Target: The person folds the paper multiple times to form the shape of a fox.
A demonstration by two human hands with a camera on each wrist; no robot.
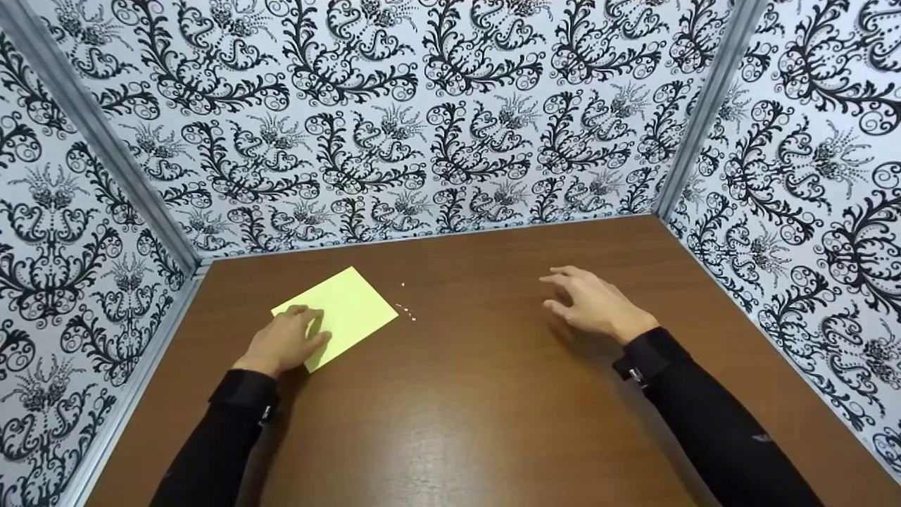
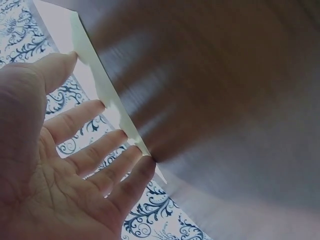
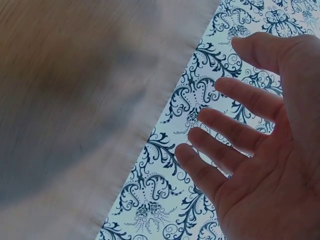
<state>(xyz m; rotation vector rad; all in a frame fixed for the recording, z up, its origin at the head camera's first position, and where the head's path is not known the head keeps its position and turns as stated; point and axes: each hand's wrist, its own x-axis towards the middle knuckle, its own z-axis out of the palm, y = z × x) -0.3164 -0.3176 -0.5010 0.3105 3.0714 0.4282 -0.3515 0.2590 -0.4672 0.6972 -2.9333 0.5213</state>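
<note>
A square sheet of yellow paper lies flat at the left of the brown table. My left hand rests its fingertips on the near left part of the sheet. In the left wrist view, the fingers of the left hand are spread and touch the paper, not curled round it. To the right, my right hand hovers over the table, holding nothing. The right wrist view shows the right hand with its fingers loosely extended and apart.
Several tiny white scraps lie just right of the paper's corner. Walls with a black-and-white scroll pattern enclose the table at the back and both sides. Grey posts stand at the back corners.
</note>
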